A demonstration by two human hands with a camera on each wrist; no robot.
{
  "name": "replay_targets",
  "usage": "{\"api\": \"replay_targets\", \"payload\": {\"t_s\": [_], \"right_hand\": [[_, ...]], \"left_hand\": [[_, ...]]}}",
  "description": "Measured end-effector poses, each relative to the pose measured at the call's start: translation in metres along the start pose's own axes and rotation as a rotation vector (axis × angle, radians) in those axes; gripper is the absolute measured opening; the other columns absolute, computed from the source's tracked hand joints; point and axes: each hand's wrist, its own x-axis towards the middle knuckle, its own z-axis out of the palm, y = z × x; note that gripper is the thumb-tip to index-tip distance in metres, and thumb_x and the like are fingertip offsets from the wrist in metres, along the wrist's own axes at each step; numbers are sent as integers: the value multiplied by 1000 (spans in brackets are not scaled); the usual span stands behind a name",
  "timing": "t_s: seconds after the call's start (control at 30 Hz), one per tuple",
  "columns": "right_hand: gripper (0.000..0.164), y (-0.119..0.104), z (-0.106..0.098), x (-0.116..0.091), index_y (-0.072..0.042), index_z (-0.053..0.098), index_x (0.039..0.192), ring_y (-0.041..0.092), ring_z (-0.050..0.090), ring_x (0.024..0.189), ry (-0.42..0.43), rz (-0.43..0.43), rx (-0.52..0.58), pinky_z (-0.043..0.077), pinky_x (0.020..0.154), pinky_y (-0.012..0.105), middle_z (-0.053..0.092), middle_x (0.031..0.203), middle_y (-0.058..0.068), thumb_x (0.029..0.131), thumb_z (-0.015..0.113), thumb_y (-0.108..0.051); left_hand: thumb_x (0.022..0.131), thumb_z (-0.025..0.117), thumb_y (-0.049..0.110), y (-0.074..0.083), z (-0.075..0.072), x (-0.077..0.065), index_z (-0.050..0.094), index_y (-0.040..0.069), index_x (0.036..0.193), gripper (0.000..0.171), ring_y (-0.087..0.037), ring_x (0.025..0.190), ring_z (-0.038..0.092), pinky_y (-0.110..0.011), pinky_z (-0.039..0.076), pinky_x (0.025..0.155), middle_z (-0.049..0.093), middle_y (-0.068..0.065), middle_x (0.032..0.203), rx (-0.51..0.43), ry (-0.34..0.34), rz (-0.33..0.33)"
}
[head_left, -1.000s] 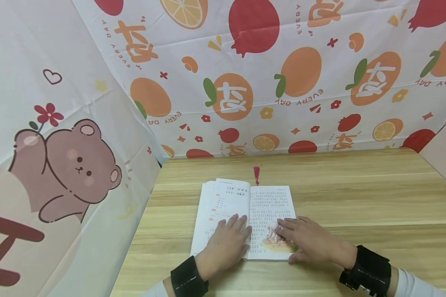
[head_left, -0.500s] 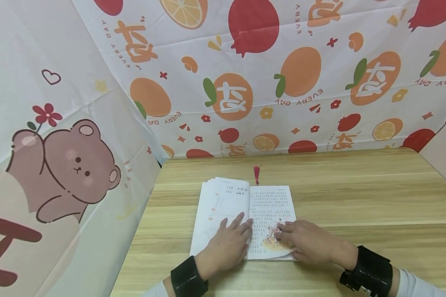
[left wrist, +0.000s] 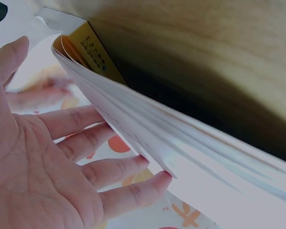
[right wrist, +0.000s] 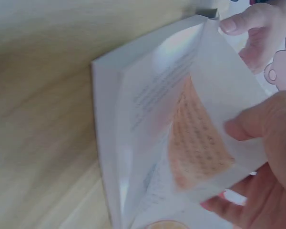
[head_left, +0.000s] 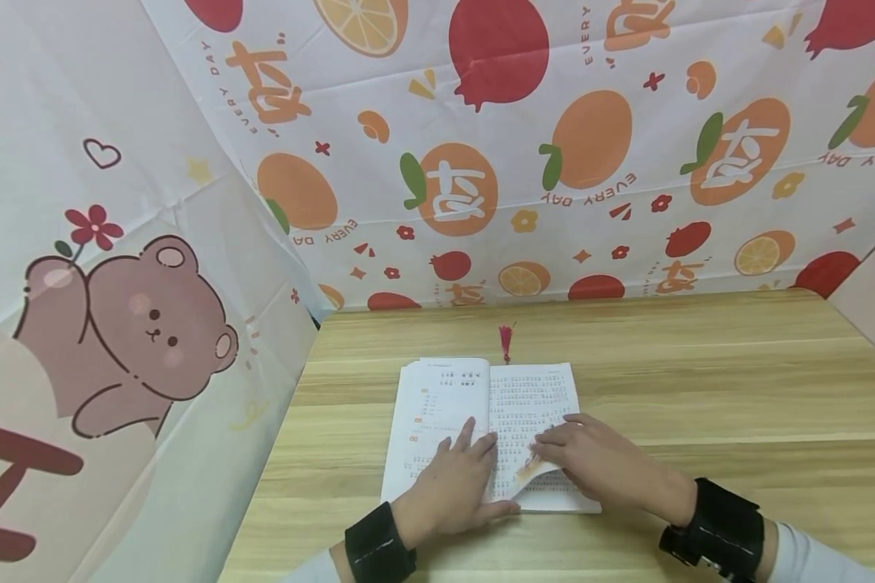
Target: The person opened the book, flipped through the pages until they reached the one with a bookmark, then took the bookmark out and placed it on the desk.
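Note:
An open book (head_left: 437, 397) lies on the wooden table in the head view, printed text on both sides. My left hand (head_left: 448, 486) rests on the left page near the spine, fingers spread. In the left wrist view its straight fingertips touch the paper, and the page stack shows edge-on. My right hand (head_left: 608, 465) pinches the lower right corner of a page (right wrist: 224, 81) between thumb and fingers. That page curls up and leftward, showing another printed page beneath. An orange-tinted text block (right wrist: 198, 143) shows there in the right wrist view. The page's illustration is partly hidden.
A red tassel (head_left: 506, 342) sticks out past the book's top edge. The wooden table (head_left: 722, 372) spreads on both sides. A fruit-print cloth (head_left: 379, 186) hangs behind it, and a bear-print cloth (head_left: 168, 316) hangs at the left.
My right hand has taken hold of the right page's lower corner and lifted it leftward. My left thumb has spread toward the book's lower edge. The raised left-hand pages lie flatter.

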Motion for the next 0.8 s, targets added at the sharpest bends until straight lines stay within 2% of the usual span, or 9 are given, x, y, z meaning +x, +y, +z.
{"api": "replay_targets", "payload": {"t_s": [0.13, 0.27, 0.33, 0.4, 0.5, 0.6, 0.67, 0.73, 0.8], "right_hand": [[47, -2, -3, 5, -10, 69, 126, 18, 65, 117, 99, -66, -99, 48, 104, 44, 71, 125, 2, 80, 81, -9], [54, -5, -4, 8, -10, 68, 128, 19, 62, 123, 213, -122, -128, 46, 106, 43, 68, 131, 2, 77, 83, -12], [52, -6, -4, 9, -10, 66, 130, 21, 59, 126, 279, -129, -109, 45, 107, 43, 65, 136, 4, 80, 80, -14], [45, -6, -4, 9, -10, 62, 135, 23, 56, 131, 348, -112, -77, 45, 107, 44, 59, 142, 7, 91, 69, -18], [45, -5, -3, 8, -6, 52, 145, 27, 50, 136, 409, -47, -29, 46, 107, 46, 50, 151, 13, 104, 48, -25], [54, -3, -1, 3, -4, 45, 149, 29, 46, 139, 349, 40, -2, 46, 106, 49, 43, 156, 15, 104, 49, -32], [62, -3, 1, -3, -4, 44, 150, 31, 45, 140, 230, 83, 14, 45, 107, 51, 40, 157, 17, 99, 60, -36], [71, -2, 4, -8, -4, 46, 149, 34, 43, 142, 93, 108, 59, 44, 107, 52, 38, 158, 17, 92, 70, -39], [76, -1, 8, -13, -4, 47, 148, 35, 42, 142, -22, 120, 112, 43, 108, 53, 38, 158, 18, 89, 73, -45]], "left_hand": [[90, 52, 72, 3, 1, 2, 63, 2, 133, 83, -44, 138, 45, -54, 51, 99, 56, -9, 145, 42, 19, -1], [93, 59, 54, 5, 3, 3, 60, 0, 136, 69, -45, 136, 46, -54, 52, 97, 55, -12, 146, 65, 26, -6], [91, 63, 42, 6, 4, 3, 48, -2, 145, 72, -46, 137, 45, -55, 52, 97, 50, -15, 150, 27, 33, -30], [88, 66, 32, 6, 4, 2, 29, -2, 155, 84, -47, 137, 45, -55, 52, 97, 40, -20, 156, -47, 68, -69], [83, 75, 22, 7, 3, -1, 2, 4, 161, 108, -48, 135, 45, -54, 52, 96, 24, -26, 161, -121, 232, -106], [78, 82, 13, 6, -2, -5, 0, 11, 161, 116, -49, 139, 39, -57, 49, 99, 14, -27, 163, -40, 429, -104], [78, 83, 13, 3, -6, -7, 12, 15, 161, 109, -46, 144, 32, -60, 44, 103, 14, -23, 165, 94, 493, -91], [82, 79, 14, 0, -9, -10, 32, 20, 156, 88, -41, 148, 28, -62, 40, 107, 19, -14, 166, 255, 478, -66], [87, 73, 18, -3, -9, -12, 48, 25, 149, 67, -34, 149, 30, -59, 38, 110, 29, -4, 164, 394, 395, -24]]}}
